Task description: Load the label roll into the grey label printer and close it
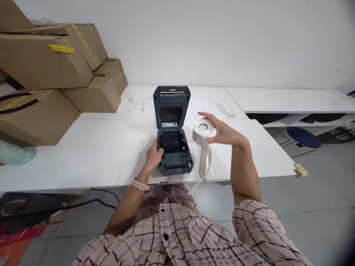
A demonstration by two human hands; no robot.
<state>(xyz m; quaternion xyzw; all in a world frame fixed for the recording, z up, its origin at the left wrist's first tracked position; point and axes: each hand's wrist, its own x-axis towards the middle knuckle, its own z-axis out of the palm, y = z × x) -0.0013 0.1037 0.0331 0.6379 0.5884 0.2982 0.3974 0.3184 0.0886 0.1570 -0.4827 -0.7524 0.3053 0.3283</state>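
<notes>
A dark label printer (175, 170) stands on the white table with its lid (172, 107) raised and its inner bay exposed. My left hand (154, 155) grips the printer's left side, thumb over the rim. To the right of the printer, my right hand (222, 130) is curled around a roll of white labels (198, 133), fingers at the far side and thumb at the near side. From the roll a loose strip (204, 162) trails down toward the table's front edge. The roll's core faces up.
Cardboard boxes (41, 61) with yellow tape are stacked at the left. A clear, greenish plastic item (19, 153) lies at the table's left end. A white shelf unit (291, 99) and a blue stool (303, 136) are at the right. Yellow tape (301, 170) covers the table's right corner.
</notes>
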